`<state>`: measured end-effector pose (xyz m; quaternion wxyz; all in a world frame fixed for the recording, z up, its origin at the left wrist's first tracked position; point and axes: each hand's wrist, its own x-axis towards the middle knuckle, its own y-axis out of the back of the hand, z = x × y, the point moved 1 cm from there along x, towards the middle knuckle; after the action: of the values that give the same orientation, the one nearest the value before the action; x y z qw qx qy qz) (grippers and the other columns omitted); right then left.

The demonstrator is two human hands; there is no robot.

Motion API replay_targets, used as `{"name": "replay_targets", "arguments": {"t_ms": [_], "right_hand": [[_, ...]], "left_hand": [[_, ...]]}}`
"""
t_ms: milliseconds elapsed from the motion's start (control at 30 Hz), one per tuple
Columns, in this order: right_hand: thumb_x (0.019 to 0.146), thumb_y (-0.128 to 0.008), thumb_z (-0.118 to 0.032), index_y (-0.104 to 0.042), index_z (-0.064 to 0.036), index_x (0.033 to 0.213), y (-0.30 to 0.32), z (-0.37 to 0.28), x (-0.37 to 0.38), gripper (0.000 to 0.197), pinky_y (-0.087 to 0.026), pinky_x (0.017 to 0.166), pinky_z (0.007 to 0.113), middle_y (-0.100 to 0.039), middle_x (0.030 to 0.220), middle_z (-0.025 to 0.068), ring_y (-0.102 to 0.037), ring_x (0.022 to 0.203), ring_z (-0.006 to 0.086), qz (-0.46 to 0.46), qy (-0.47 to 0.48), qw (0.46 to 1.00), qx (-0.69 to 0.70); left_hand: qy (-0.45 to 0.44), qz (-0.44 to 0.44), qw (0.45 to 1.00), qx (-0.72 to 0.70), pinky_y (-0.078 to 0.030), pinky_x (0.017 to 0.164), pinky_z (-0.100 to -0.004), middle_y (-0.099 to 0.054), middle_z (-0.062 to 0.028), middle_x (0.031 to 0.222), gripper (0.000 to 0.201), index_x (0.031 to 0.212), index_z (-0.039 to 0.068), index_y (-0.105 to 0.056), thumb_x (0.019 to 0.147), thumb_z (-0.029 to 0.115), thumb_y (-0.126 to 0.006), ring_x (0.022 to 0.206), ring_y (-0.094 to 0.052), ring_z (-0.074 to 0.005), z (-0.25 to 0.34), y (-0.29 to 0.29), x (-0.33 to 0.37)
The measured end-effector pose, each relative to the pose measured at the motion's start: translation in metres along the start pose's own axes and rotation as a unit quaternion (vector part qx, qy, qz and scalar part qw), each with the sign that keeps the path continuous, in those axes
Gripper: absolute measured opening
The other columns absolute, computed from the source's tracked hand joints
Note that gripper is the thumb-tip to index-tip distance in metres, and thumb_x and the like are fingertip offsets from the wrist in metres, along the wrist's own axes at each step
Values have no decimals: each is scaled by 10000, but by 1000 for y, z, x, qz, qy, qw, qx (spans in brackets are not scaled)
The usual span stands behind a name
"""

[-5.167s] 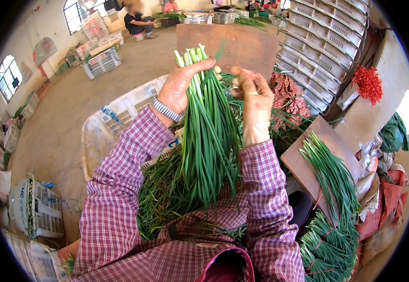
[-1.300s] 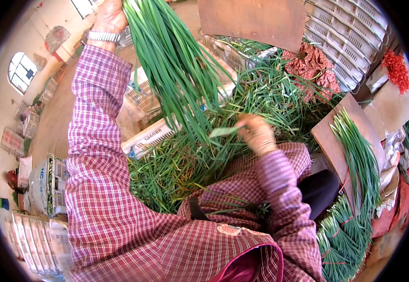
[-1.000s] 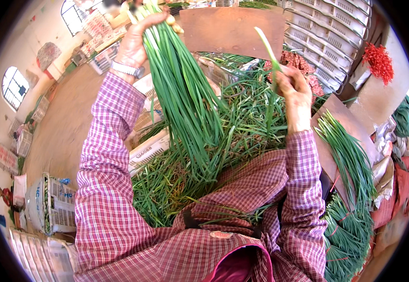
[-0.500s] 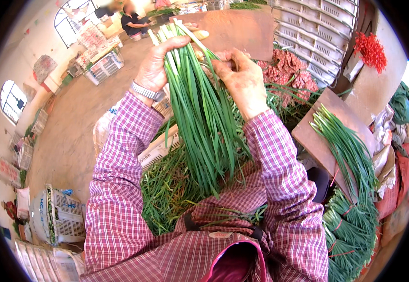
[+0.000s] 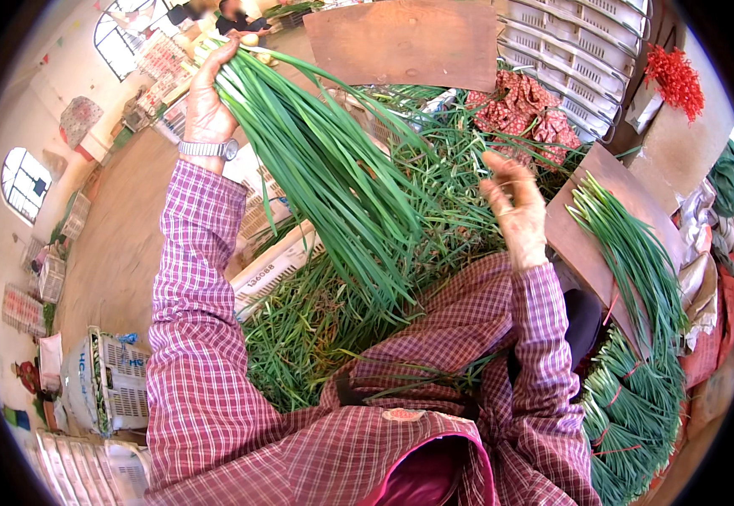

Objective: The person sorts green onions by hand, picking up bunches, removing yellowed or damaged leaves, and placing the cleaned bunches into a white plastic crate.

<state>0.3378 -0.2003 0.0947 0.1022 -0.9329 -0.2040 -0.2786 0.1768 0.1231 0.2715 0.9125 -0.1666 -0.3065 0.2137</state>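
High on the left, my left hand (image 5: 211,105) is closed round the pale ends of a large bunch of garlic chives (image 5: 320,169). The long green leaves hang down and to the right. My right hand (image 5: 514,202) is apart from the bunch, over loose leaves, its fingers slightly bent, spread and holding nothing. Below the bunch lies a heap of loose, tangled green leaves (image 5: 299,354). Close to the right hand is a brown board (image 5: 562,226) with a smaller bunch of chives (image 5: 624,253) laid across it.
Tied chive bundles (image 5: 637,413) are stacked at the lower right. A second brown board (image 5: 400,46) is at the far side, beside stacked white crates (image 5: 573,59). Red ties (image 5: 674,84) hang at the right. A person (image 5: 236,21) sits in the background.
My left hand has carried the chives up and to the left. My right hand has left the bunch, moving right and down, and its fingers have opened.
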Motion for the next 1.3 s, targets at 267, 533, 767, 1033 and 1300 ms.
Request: {"name": "replay_targets", "arguments": {"t_ms": [267, 533, 767, 1033, 1300], "right_hand": [[781, -651, -206, -608, -190, 847, -70, -73, -19, 80, -471, 555, 329, -534, 656, 2, -581, 627, 208, -120, 247, 899, -341], [744, -686, -144, -622, -154, 928, -75, -57, -19, 196, -491, 617, 320, -638, 826, 0, -612, 735, 232, -66, 150, 929, -332], [726, -715, -100, -574, -92, 1009, -86, -54, -15, 317, -501, 702, 298, -656, 881, 47, -637, 792, 194, -64, 102, 964, -238], [757, -678, -72, -509, -106, 1070, -100, -42, -12, 357, -491, 633, 294, -666, 795, 44, -637, 694, 182, -43, -7, 999, -31], [773, -644, -85, -505, -105, 1089, -111, -33, -5, 345, -493, 613, 305, -660, 759, 39, -626, 646, 167, -22, -45, 998, 23]], "left_hand": [[21, 16, 1000, 15, -557, 748, -372, -640, -147, 914, 252, 1045, -33, -571, 846, 117, -602, 810, -650, -257, -5, 4, -1], [3, 19, 1000, -10, -563, 722, -345, -641, -106, 918, 235, 1033, 3, -577, 829, 109, -623, 800, -651, -223, -12, -3, -8], [13, 12, 1000, -25, -555, 752, -368, -637, -114, 930, 254, 1063, 4, -560, 834, 101, -608, 819, -642, -236, -11, -5, -11], [13, 16, 999, -37, -558, 714, -392, -628, -143, 923, 254, 1052, 3, -547, 858, 163, -586, 804, -641, -269, -15, -12, -16], [15, 20, 999, -38, -545, 775, -382, -628, -106, 953, 282, 1074, 26, -538, 828, 136, -620, 846, -633, -242, -15, -13, -17]]}}
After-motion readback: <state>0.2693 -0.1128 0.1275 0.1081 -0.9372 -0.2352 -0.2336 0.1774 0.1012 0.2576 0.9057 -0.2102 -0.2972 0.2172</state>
